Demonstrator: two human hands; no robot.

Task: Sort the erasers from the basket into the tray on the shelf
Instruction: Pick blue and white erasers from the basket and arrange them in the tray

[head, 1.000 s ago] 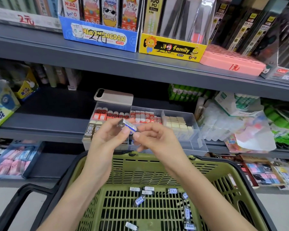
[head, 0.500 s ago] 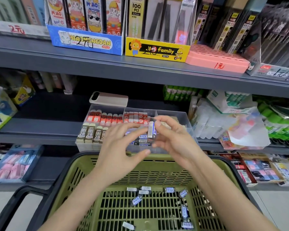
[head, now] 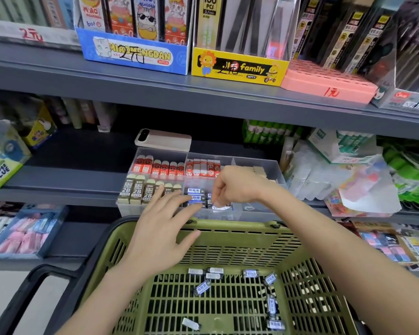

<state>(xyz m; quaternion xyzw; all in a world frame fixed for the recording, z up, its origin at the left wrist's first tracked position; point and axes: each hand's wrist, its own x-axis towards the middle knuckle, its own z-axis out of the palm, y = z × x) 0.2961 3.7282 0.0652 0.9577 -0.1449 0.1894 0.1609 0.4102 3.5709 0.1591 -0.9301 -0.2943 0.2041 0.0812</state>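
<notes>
Inside the tray (head: 254, 206), right hand (head: 237, 187) pinches eraser (head: 221, 208).

1 basket (head: 228, 226) w/ ~9 erasers (head: 202, 287), 1 tray (head: 128, 210), 1 phone (head: 163, 140)

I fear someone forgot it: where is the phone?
Head view, centre of the middle shelf: the phone lies flat just behind the clear eraser tray.

Setting: stationery shop, retail aisle.
Grey tiered shelves (head: 203, 97) stocked with display boxes. The blue box (head: 136, 54) and pink box (head: 324, 85) carry handwritten prices; the yellow box (head: 240, 68) holds lead packs. Glue sticks (head: 269, 135) stand in rows, a tray (head: 259, 163) holds sleeved erasers (head: 165, 168) grouped by kind, and a green shopping basket (head: 228, 226) sits in front.
</notes>
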